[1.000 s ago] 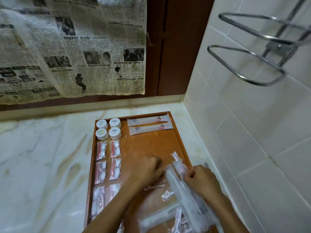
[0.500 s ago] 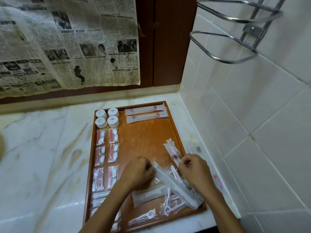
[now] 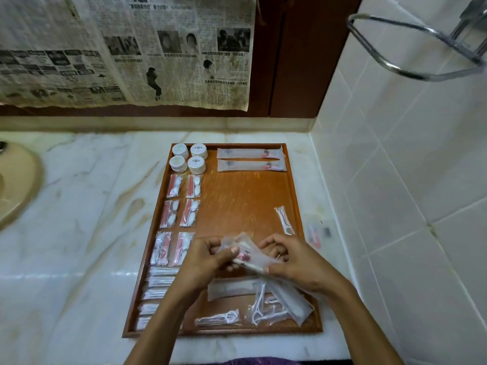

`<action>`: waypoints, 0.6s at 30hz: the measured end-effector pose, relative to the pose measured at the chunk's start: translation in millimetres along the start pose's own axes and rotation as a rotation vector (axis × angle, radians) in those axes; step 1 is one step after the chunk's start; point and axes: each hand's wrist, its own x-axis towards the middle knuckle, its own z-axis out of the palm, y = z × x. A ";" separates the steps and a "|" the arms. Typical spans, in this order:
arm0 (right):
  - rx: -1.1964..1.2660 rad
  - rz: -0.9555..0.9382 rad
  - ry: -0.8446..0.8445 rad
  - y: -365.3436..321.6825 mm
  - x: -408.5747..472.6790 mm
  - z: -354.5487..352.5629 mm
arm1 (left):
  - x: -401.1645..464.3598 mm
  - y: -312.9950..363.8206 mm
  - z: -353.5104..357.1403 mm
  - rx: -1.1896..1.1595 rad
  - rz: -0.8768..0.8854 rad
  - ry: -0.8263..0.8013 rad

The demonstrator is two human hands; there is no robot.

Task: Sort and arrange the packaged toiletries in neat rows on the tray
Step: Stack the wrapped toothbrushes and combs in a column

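A long clear toothbrush packet (image 3: 247, 255) is held low in the middle of the frame, above the lower half of the wooden tray (image 3: 291, 185). The left hand (image 3: 208, 255) has its fingers curled round the packet's left end, thumb on top; the right hand (image 3: 292, 262) pinches the right part between thumb and fingertips.

The step in hand looks like straightening this packet before laying it down. The next move probably calls for turning it level and setting it just below the 2 toothbrush packets (image 3: 251, 159) already lying side by side at the tray's upper right, edges parallel.

Counted: 4 round white jars (image 3: 189, 158) in a 2-by-2 block at the tray's upper left; below them 6 red-and-white sachets (image 3: 181, 216) in 2 columns of 3; further down the left edge a column of thin white packets (image 3: 158, 283), about 5, partly hidden by the left forearm. Unsorted at the bottom of the frame lie at least 2 more long packets (image 3: 287, 301) and several floss-pick bags (image 3: 263, 310), overlapping so the number is unclear. 1 floss-pick bag (image 3: 284, 219) sits alone by the right rim. A blurred sachet (image 3: 315, 234) lies on the marble desk (image 3: 87, 206) beside the tray.
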 end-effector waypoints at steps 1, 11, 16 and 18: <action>-0.029 0.026 -0.011 1.2 0.3 -3.4 | -3.0 -2.3 -0.1 -0.037 -0.012 0.033; 0.641 0.100 0.166 22.4 -4.3 -33.4 | -15.5 -7.4 -3.9 -0.407 -0.128 0.110; 1.222 0.008 0.337 15.4 7.8 -16.1 | -12.3 -2.2 -1.9 -0.001 -0.158 -0.215; 1.286 -0.028 0.298 8.7 11.4 -11.5 | -7.8 2.5 5.3 0.070 -0.156 -0.305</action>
